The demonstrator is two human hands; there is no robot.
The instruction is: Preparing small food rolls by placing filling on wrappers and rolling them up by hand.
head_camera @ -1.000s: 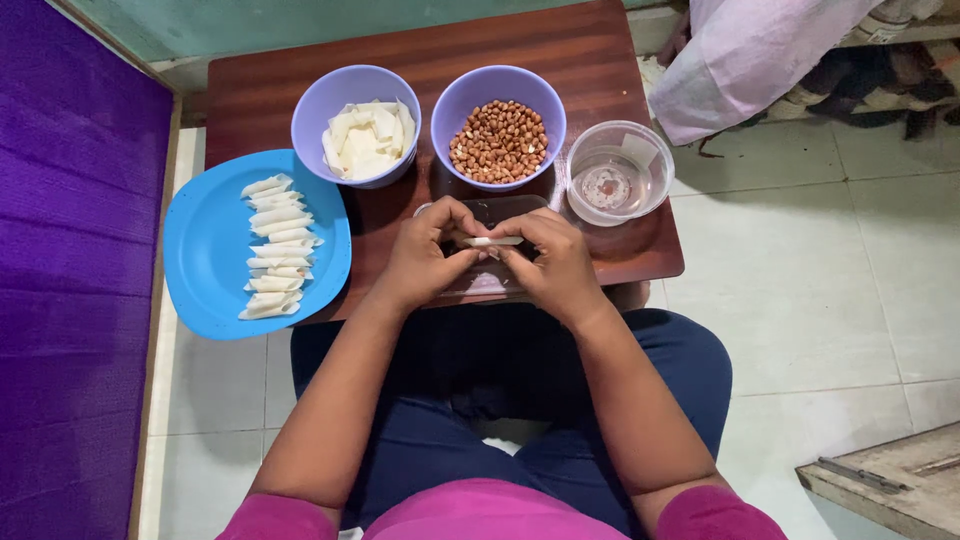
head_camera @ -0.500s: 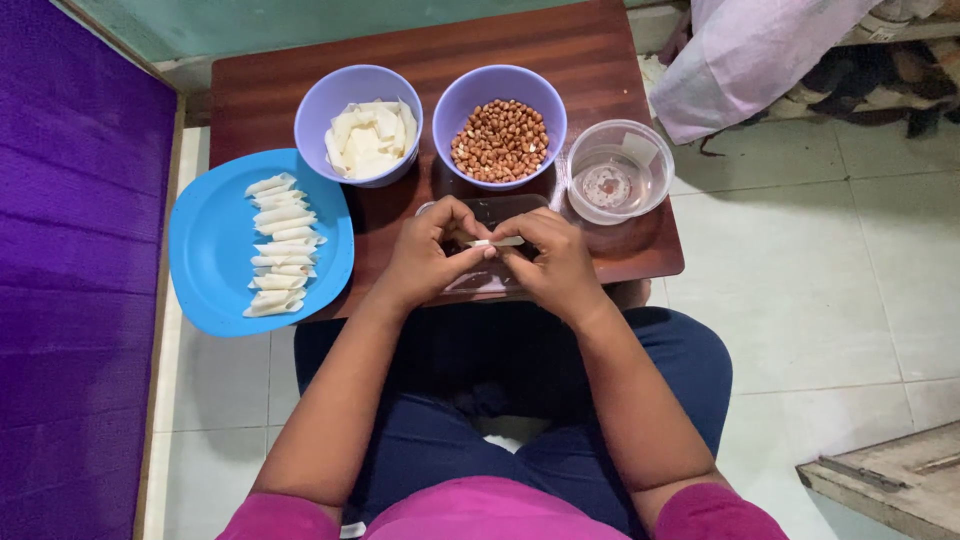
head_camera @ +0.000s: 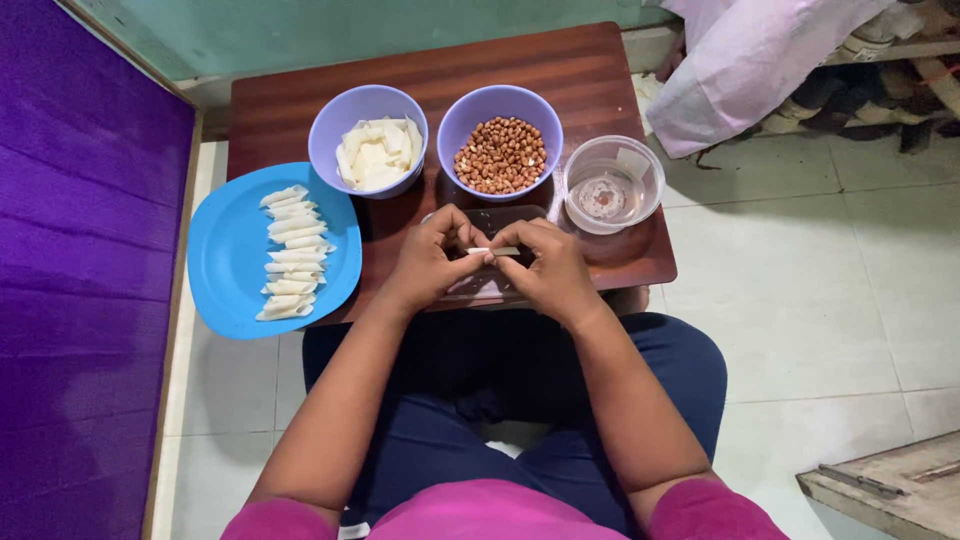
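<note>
White wrapper roll (head_camera: 492,251) between both hands' fingers (head_camera: 470,243)

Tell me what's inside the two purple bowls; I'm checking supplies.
The left purple bowl holds white wrapper pieces; the right purple bowl holds peanuts. Whatever lies beneath each top layer is covered.

Plate (head_camera: 225,262) left of the table's (head_camera: 300,90) two bowls (head_camera: 345,112), cup (head_camera: 645,195) right.

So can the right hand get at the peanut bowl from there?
Probably yes: the right hand sits just below the peanut bowl with bare table between, but it pinches the wrapper roll with the left hand.
</note>
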